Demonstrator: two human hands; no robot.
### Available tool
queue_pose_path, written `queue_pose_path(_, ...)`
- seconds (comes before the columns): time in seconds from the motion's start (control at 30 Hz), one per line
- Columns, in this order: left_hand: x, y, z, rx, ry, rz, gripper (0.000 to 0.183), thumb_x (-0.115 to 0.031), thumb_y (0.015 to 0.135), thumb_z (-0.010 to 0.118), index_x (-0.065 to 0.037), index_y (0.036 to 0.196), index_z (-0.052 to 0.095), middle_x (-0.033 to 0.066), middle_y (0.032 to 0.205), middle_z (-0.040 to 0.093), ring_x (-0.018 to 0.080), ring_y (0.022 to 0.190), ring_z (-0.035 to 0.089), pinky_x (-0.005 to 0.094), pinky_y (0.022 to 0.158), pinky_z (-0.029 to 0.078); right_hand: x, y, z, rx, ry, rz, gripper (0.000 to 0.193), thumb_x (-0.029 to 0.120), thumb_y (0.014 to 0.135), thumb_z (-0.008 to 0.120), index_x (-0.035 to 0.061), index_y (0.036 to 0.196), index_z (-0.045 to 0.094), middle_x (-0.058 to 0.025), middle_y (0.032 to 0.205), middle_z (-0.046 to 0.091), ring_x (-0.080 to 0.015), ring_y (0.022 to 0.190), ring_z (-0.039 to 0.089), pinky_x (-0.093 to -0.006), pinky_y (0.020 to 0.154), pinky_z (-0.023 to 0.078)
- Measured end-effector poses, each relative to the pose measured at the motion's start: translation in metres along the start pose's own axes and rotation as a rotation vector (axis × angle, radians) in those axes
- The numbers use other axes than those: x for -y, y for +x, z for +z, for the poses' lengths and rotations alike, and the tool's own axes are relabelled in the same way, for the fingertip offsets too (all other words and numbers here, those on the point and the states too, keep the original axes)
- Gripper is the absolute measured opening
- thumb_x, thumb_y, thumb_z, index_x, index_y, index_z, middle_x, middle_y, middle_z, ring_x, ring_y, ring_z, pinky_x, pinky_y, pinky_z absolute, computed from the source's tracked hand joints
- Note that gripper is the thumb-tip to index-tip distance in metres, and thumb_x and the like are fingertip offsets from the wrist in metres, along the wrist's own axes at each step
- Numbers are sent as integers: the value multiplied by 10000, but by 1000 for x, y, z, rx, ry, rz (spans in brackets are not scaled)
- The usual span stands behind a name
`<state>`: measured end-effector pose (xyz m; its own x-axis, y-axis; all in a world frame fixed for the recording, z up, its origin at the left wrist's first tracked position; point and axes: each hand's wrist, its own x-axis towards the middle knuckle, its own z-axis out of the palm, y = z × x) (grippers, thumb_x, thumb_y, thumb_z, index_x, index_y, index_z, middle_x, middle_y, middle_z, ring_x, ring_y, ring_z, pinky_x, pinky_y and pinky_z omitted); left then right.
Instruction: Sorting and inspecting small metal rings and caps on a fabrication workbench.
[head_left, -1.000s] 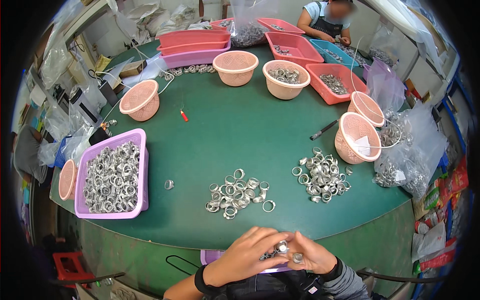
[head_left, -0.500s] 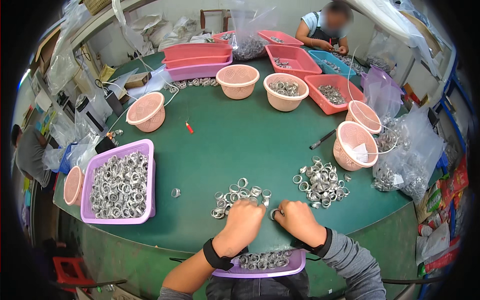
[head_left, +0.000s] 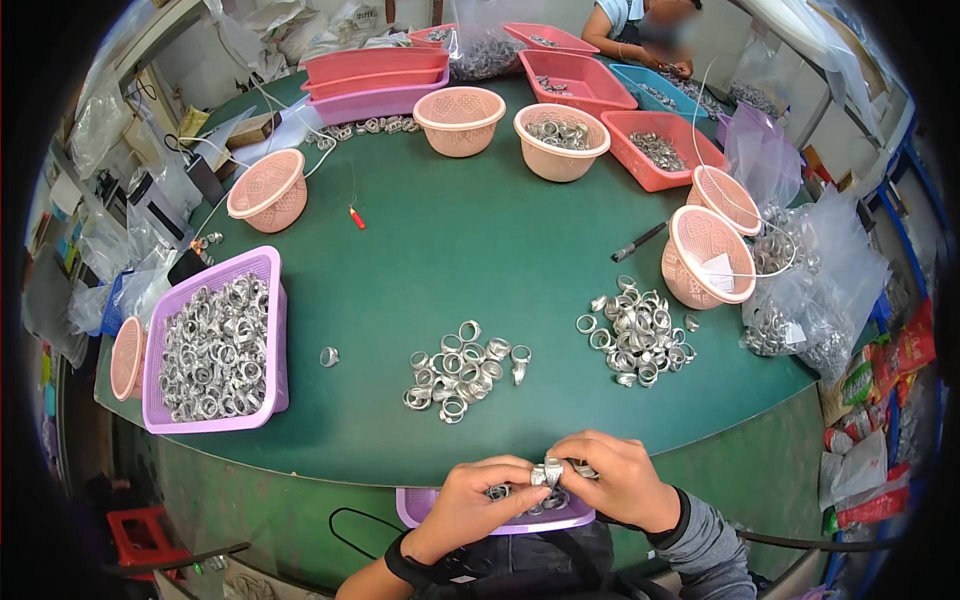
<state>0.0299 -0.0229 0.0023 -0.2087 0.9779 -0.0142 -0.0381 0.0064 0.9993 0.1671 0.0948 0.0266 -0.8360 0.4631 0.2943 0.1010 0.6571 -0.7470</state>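
Observation:
My left hand (head_left: 482,500) and my right hand (head_left: 622,482) meet at the table's near edge, over a purple tray (head_left: 412,508) of silver rings. Each hand pinches a silver ring; the left hand's ring (head_left: 538,476) and the right hand's ring (head_left: 554,470) sit side by side between the fingertips. On the table beyond lie a loose middle pile of rings (head_left: 460,368) and a denser right pile of rings (head_left: 642,335). One single ring (head_left: 329,357) lies apart to the left. My hands hide part of the tray's contents.
A purple basket (head_left: 278,350) full of rings stands at the left. Pink baskets (head_left: 460,110) and red trays (head_left: 650,178) line the far side. A black pen (head_left: 640,242) and a red tool (head_left: 357,218) lie on the green table (head_left: 470,240). Another person (head_left: 640,30) sits across.
Both hands have drawn back from beside the middle pile to the table's near edge and come together, with rings now showing in the fingertips. The whole view has shifted slightly.

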Motion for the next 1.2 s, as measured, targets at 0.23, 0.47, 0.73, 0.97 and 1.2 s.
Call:
queue_pose_path(0.23,-5,-1,1,-87,114,222,155,-19,705,665,-19,859,643,83,948,609,175,830,592,259,710,483,8,-5,-4,-41,34,5,157,-3,713,616,18,862,571,-82,808,605,-214,637,602,-278,551,490)
queue_pose_path(0.47,-6,-1,4,-106,108,241,177,-7,690,673,-26,864,643,82,966,602,174,840,591,260,710,488,9,-6,-1,-82,-49,-97,171,-5,691,629,13,851,571,-79,823,602,-207,668,603,-281,564,495)
queue_pose_path(0.73,-7,3,4,-93,104,284,188,-4,674,685,-26,854,635,74,940,604,175,828,587,260,701,482,10,-4,-1,-173,-153,-226,200,-37,634,657,18,802,563,-100,807,621,-193,645,610,-260,520,486)
queue_pose_path(0.97,-3,-1,5,-138,123,306,197,-7,653,698,-29,838,633,69,920,610,183,824,584,268,691,476,10,-5,2,-165,-141,-242,201,-35,634,662,22,792,553,-102,806,621,-190,634,608,-239,508,479)
queue_pose_path(1.2,-3,-1,5,-192,260,382,171,-25,624,719,-35,768,628,71,926,611,182,786,580,263,642,467,2,-19,-1,-251,114,11,180,-69,675,614,6,833,571,-121,836,609,-201,674,608,-259,567,493)
